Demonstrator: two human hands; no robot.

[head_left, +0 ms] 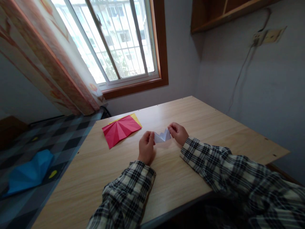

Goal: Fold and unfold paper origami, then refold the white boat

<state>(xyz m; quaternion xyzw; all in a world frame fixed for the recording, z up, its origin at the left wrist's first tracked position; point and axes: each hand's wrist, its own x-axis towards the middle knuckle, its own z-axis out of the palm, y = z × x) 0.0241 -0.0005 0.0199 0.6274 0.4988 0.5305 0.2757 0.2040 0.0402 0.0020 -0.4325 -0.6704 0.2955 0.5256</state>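
Note:
A small folded piece of white paper (pixel 162 136) is stretched between my two hands, just above the wooden table. Its upper edge is notched, with creases fanning from the middle. My left hand (pixel 146 144) pinches its left end between thumb and fingers. At the right end, my right hand (pixel 178 132) grips it the same way, slightly higher. To the left of my hands lies a creased red sheet of paper (pixel 121 129), partly covering a yellow sheet (pixel 137 120).
The table (pixel 205 124) ends near a window (pixel 119 41) and a wall. Left of it, a checkered cloth surface (pixel 69 140) bears a folded blue paper (pixel 30 171). A curtain (pixel 54 57) hangs there. A shelf (pixel 228 16) and a wall socket (pixel 259 38) with a cable are at right.

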